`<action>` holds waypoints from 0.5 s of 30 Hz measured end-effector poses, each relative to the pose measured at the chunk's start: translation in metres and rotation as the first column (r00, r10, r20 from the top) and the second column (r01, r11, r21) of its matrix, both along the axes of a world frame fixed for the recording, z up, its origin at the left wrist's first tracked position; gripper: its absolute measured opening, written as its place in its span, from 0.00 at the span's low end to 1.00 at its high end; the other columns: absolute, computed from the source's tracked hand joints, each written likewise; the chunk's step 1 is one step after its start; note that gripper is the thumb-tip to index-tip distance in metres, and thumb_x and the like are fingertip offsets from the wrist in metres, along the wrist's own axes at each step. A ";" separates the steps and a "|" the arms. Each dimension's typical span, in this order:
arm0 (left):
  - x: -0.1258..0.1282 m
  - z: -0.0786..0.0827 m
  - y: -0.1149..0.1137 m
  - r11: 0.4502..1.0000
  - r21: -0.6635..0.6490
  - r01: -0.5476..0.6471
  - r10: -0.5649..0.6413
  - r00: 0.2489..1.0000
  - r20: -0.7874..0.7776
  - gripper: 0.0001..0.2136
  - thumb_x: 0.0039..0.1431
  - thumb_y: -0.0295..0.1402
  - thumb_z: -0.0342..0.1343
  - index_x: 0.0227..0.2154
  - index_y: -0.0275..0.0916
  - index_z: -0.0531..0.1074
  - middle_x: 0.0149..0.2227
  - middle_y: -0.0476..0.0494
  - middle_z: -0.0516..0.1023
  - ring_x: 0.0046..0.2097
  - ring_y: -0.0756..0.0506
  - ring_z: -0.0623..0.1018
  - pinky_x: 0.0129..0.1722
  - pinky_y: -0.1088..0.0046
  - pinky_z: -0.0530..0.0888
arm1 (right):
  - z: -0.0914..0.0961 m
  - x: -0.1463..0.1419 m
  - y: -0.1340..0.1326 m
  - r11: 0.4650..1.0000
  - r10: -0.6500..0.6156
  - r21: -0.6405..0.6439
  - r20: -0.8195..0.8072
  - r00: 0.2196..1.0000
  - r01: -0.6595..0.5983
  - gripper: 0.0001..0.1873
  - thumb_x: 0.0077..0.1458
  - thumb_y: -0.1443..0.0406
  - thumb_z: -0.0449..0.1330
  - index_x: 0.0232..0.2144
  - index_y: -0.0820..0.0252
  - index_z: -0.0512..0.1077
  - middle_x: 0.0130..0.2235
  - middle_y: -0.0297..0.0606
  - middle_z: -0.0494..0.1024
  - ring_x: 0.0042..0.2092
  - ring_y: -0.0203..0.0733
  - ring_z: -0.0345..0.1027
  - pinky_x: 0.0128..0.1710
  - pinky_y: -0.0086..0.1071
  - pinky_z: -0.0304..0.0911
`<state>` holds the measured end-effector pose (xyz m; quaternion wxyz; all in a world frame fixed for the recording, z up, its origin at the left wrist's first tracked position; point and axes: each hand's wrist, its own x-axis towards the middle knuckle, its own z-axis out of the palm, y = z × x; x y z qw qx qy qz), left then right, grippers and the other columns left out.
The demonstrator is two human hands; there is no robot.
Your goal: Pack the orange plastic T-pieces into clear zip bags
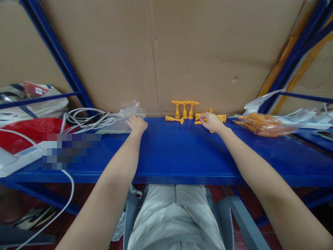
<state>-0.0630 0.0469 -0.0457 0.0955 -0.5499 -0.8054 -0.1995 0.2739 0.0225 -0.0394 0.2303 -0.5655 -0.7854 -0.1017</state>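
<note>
Left hand: the left hand (136, 124) lies knuckles up, fingers curled, on the near edge of a clear plastic bag (129, 111); whether it grips the film cannot be told.
Right hand: the right hand (212, 121) rests palm down on the lying orange pieces (221, 118), fingertips bent onto them (a closed grip on any one piece cannot be confirmed).
Lying orange pieces: at the back of the blue shelf (177, 152), right of centre, partly under the hand.
Upright orange pieces: three T-shaped upright orange pieces (184, 109) stand in a row, touching at their tops, against the cardboard sheet (182, 52), just left of the right hand.
Single orange piece: one single orange piece (174, 119) lies on its side in front of that row.
Clear plastic bag: back of the shelf, left of centre, beside the white cables (88, 119).
Right end of shelf: a bag of orange parts (261, 125), well apart from the hand.
Left end of shelf: a red item (28, 128).
</note>
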 end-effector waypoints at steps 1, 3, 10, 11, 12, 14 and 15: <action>0.002 0.003 -0.002 0.999 0.023 0.025 -0.025 0.999 -0.023 0.26 0.55 0.27 0.47 0.57 0.27 0.69 0.63 0.23 0.65 0.65 0.30 0.62 0.64 0.44 0.55 | 0.001 0.000 -0.001 0.999 -0.030 -0.008 0.016 0.999 0.031 0.17 0.60 0.68 0.51 0.41 0.62 0.79 0.46 0.47 0.81 0.49 0.47 0.74 0.52 0.38 0.65; 0.007 0.008 -0.005 0.995 0.068 0.068 -0.063 0.996 -0.063 0.25 0.55 0.25 0.46 0.57 0.30 0.70 0.61 0.26 0.67 0.65 0.31 0.62 0.64 0.44 0.55 | 0.003 0.000 -0.003 0.995 -0.096 -0.026 0.050 0.994 0.097 0.17 0.60 0.67 0.51 0.41 0.63 0.79 0.46 0.47 0.81 0.49 0.48 0.74 0.51 0.37 0.65; 0.017 0.029 -0.016 0.963 0.174 0.207 -0.186 0.974 -0.131 0.24 0.54 0.22 0.42 0.53 0.31 0.73 0.56 0.29 0.74 0.59 0.34 0.70 0.64 0.46 0.54 | 0.011 -0.003 -0.012 0.935 -0.300 -0.155 0.124 0.946 0.318 0.17 0.59 0.69 0.52 0.42 0.65 0.80 0.42 0.51 0.82 0.47 0.52 0.76 0.46 0.37 0.67; 0.018 0.034 -0.018 0.958 0.181 0.221 -0.198 0.970 -0.139 0.24 0.54 0.23 0.42 0.52 0.32 0.74 0.54 0.29 0.75 0.58 0.35 0.71 0.64 0.46 0.53 | 0.012 -0.003 -0.014 0.924 -0.315 -0.180 0.139 0.939 0.336 0.16 0.59 0.68 0.53 0.41 0.65 0.80 0.42 0.52 0.81 0.47 0.53 0.76 0.46 0.38 0.67; 0.018 0.040 -0.019 0.955 0.184 0.234 -0.209 0.967 -0.149 0.24 0.54 0.23 0.42 0.51 0.32 0.74 0.53 0.30 0.76 0.57 0.35 0.72 0.64 0.46 0.53 | 0.013 -0.004 -0.015 0.914 -0.323 -0.203 0.157 0.933 0.350 0.16 0.59 0.68 0.53 0.41 0.66 0.80 0.41 0.53 0.81 0.48 0.54 0.75 0.46 0.38 0.67; 0.020 0.053 -0.023 0.948 0.174 0.268 -0.239 0.956 -0.170 0.23 0.54 0.24 0.43 0.50 0.33 0.75 0.49 0.32 0.78 0.55 0.36 0.74 0.64 0.46 0.53 | 0.016 -0.005 -0.017 0.896 -0.329 -0.244 0.193 0.924 0.370 0.15 0.59 0.66 0.54 0.40 0.66 0.80 0.41 0.53 0.81 0.49 0.55 0.75 0.46 0.38 0.67; 0.022 0.060 -0.026 0.941 0.162 0.297 -0.268 0.947 -0.178 0.23 0.53 0.24 0.44 0.50 0.33 0.75 0.49 0.34 0.79 0.55 0.36 0.74 0.63 0.46 0.54 | 0.017 -0.005 -0.018 0.888 -0.332 -0.261 0.208 0.920 0.379 0.15 0.60 0.65 0.54 0.40 0.66 0.80 0.41 0.53 0.81 0.49 0.55 0.75 0.46 0.38 0.67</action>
